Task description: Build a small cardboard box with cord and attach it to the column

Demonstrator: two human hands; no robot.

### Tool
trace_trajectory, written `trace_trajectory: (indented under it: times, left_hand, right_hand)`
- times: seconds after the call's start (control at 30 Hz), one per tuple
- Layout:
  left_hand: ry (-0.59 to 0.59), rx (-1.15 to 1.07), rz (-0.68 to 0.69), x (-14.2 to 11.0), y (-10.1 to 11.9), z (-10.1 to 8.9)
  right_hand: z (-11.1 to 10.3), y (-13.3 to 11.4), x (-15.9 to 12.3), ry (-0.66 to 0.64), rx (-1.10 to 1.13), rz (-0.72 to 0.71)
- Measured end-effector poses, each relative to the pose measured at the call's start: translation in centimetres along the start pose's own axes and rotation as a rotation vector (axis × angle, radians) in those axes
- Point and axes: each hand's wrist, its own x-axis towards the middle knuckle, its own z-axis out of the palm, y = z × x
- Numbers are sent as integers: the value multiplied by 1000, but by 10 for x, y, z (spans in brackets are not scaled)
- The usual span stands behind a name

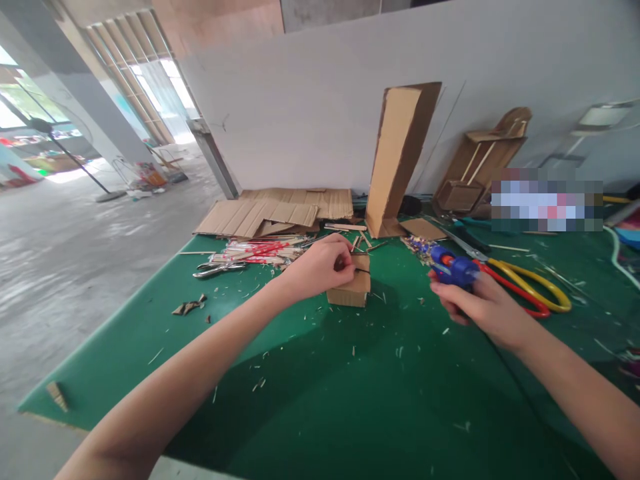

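The left hand (320, 267) pinches the top of a small cardboard box (351, 285) on the green bench (320, 400). The right hand (480, 303) grips a blue glue gun (453, 269) beside the scissors (525, 283). The box looks light and crushable, best held by its edges.

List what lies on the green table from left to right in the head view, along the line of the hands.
Cardboard scraps → pliers → left hand → small cardboard block → blue glue gun in the right hand → yellow-and-red scissors.
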Motion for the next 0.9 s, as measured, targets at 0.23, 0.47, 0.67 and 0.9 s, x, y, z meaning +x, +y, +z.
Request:
trace_trajectory:
  times: [0.23,0.47,0.67,0.9]
  left_hand:
    - [-91,-25,18,-1,-7,-16]
    - [-209,-61,106,-3,-15,-27]
    - [-163,-39,97,-2,-15,-24]
    - [-165,-20,91,-4,-14,-24]
  right_hand:
    - [7,1,-5,-166,307,126]
    - [18,-25,-20,-330,258,146]
    - [20,-42,-15,-401,15,127]
    - [20,-44,-11,-385,-84,87]
